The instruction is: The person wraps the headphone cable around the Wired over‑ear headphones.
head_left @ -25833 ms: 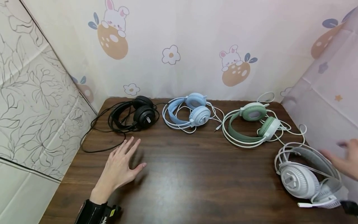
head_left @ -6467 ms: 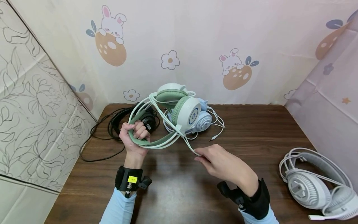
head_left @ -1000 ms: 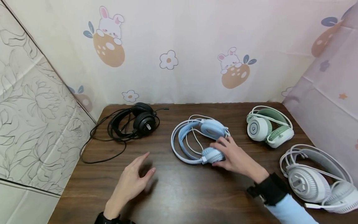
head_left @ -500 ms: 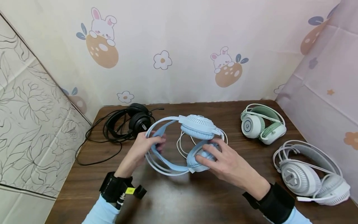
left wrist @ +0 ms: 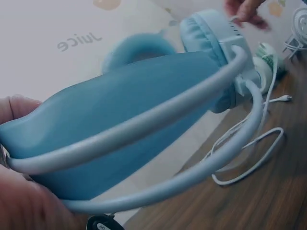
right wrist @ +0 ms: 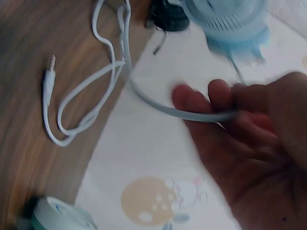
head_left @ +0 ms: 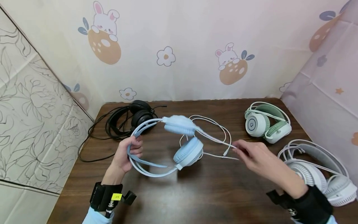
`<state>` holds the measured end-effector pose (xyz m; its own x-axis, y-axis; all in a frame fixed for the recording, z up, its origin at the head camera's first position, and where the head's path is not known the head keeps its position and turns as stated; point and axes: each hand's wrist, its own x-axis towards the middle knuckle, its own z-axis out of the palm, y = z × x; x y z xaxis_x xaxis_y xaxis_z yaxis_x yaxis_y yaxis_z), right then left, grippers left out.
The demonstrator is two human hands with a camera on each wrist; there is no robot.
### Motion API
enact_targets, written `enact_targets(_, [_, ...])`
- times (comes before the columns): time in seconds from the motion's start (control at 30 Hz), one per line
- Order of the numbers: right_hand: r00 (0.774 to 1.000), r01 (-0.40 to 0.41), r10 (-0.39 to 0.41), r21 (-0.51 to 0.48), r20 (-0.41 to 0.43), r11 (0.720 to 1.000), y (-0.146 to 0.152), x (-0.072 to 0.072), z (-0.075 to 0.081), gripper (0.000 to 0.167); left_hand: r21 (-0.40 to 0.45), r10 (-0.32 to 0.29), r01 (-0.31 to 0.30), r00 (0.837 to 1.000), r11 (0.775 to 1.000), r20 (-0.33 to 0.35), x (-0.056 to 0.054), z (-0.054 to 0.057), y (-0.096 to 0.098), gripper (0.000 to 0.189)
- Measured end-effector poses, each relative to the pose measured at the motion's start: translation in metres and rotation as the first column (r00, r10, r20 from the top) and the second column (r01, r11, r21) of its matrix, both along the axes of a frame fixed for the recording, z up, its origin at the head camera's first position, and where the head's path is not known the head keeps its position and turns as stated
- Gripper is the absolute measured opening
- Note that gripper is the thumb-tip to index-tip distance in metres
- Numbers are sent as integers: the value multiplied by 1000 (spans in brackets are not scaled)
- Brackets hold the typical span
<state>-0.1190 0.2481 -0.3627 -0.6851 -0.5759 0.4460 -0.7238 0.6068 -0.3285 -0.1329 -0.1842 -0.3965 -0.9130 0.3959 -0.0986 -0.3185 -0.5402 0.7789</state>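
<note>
Light blue headphones (head_left: 188, 151) are held above the table in the head view, their ear cups pointing right. My left hand (head_left: 126, 153) grips them by the headband; in the left wrist view, its padded strap (left wrist: 120, 103) and two tubes run out from between thumb and fingers. My right hand (head_left: 261, 160) pinches the white cable (head_left: 215, 138) to the right of the cups. The right wrist view shows that cable (right wrist: 177, 114) crossing the fingers, while a loose loop ending in a metal-tipped plug (right wrist: 49, 86) hangs beside it.
Black headphones (head_left: 141, 119) with a loose cable lie at the back left of the brown table (head_left: 212, 199). Green-and-white headphones (head_left: 258, 124), cable wound around them, stand at the back right. White headphones (head_left: 339, 189) sit at the right edge, partly behind my right forearm.
Over the last second, the blue headphones were lifted off the table and moved left, with my left hand taking the headband. My right hand left the ear cup and took the cable. Earlier, the green headphones moved right.
</note>
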Motion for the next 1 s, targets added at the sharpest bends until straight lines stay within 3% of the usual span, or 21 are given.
enact_targets(0.1, [1000,-16,14,65,28,998,10,3,12,18,-93,71,-70,997,993,14,5,1,3,18])
enact_targets(0.17, [996,-59,65,111,-54,992,3,6,23,12,-148,119,-115,993,982,19,7,3,9,18])
enact_targets(0.2, [987,-83,100,140,-122,987,-4,6,29,17,-183,143,-138,990,973,14,7,4,13,19])
enact_targets(0.27, [950,-122,178,219,-257,968,-25,6,41,30,-253,166,-164,986,954,-12,7,6,22,20])
enact_targets(0.33, [892,-153,278,340,-356,928,-48,3,53,30,-314,148,-154,988,937,-42,6,8,33,21])
enact_targets(0.43, [803,-180,432,525,-411,832,-76,-8,66,14,-362,39,-61,997,930,-67,7,10,48,17])
enact_targets(0.5, [777,-197,496,599,-387,776,-88,-16,72,14,-373,-42,17,997,928,-58,9,10,55,13])
enact_targets(0.53, [778,-209,511,617,-365,759,-93,-22,75,21,-381,-74,47,996,923,-57,10,10,56,12])
enact_targets(0.6, [804,-232,512,632,-304,739,-101,-32,80,34,-402,-125,91,990,911,-60,11,12,57,10])
enact_targets(0.7, [886,-283,445,605,-133,744,-110,-48,87,45,-424,-176,128,981,896,-78,12,11,55,9])
enact_targets(0.77, [923,-324,385,557,9,765,-114,-58,90,46,-432,-216,151,971,889,-105,12,11,53,9])
enact_targets(0.83, [926,-376,342,465,160,801,-116,-69,91,46,-420,-252,179,960,890,-125,12,11,51,10])
enact_targets(0.9, [902,-417,331,356,278,836,-117,-78,91,46,-389,-281,207,949,898,-142,13,9,49,11])
enact_targets(1.0, [863,-450,363,207,353,869,-116,-92,87,44,-300,-308,252,938,920,-158,13,6,47,14])
